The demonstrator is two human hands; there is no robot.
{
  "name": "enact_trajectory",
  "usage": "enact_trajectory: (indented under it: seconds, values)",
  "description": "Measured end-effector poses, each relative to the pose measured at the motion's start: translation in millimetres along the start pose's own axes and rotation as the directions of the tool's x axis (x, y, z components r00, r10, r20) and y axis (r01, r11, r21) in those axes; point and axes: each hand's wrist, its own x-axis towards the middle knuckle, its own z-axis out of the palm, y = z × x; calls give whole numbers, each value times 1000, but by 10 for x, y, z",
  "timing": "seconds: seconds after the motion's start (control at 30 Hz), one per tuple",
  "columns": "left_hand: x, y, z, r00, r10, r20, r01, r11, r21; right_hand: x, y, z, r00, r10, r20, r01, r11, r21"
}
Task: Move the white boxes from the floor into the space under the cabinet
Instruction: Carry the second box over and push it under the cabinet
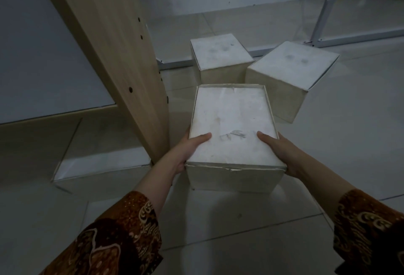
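A white box [231,121] stands in the middle of the view, and I grip it from both sides. My left hand [188,152] presses its left side with the thumb on the lid. My right hand [282,154] holds the right side the same way. Two more white boxes rest on the tiled floor behind it, one at the back centre [218,54] and one at the right [290,67], turned at an angle. Another white box [98,165] lies low at the left, under the cabinet [113,40], partly hidden by its wooden side panel.
The cabinet's wooden side panel [131,73] stands upright just left of the held box. A white metal frame [323,19] runs along the wall at the back right. Pale floor tiles [240,220] stretch in front of me.
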Motion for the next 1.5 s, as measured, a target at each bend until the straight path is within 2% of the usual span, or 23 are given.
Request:
enact_trajectory:
  seconds: [0.2, 0.57, 0.73, 0.87, 1.2, 1.37, 1.5]
  values:
    - [-479, -33, 84, 999, 3, 50, -2, 1000, -25, -502, -13, -22, 999, 44, -5, -44, 998, -37]
    - [-2113, -141, 135, 986, -114, 121, 118, 992, -32, -2038, -180, 198, 975, 210, -75, -218, 966, -139]
    - [-2761, -209, -73, 971, -201, 133, 209, 977, -48, -2540, -206, 480, 958, 283, -39, -286, 945, -161]
    - [-3213, -237, -451, 972, -209, 106, 216, 975, -60, -2784, -162, 870, 944, 329, -9, -323, 924, -203]
    - [-4008, -465, -1622, 978, -199, -57, 189, 971, -144, -3008, 129, 2100, 917, 334, 218, -273, 924, -267]
    - [-4427, -651, -2260, 951, -145, -271, 86, 972, -218, -2931, 217, 2942, 864, 289, 412, -165, 936, -312]
    - [-4550, -807, -2763, 926, -95, -365, 14, 976, -218, -2724, 397, 3528, 821, 244, 517, -113, 956, -272]
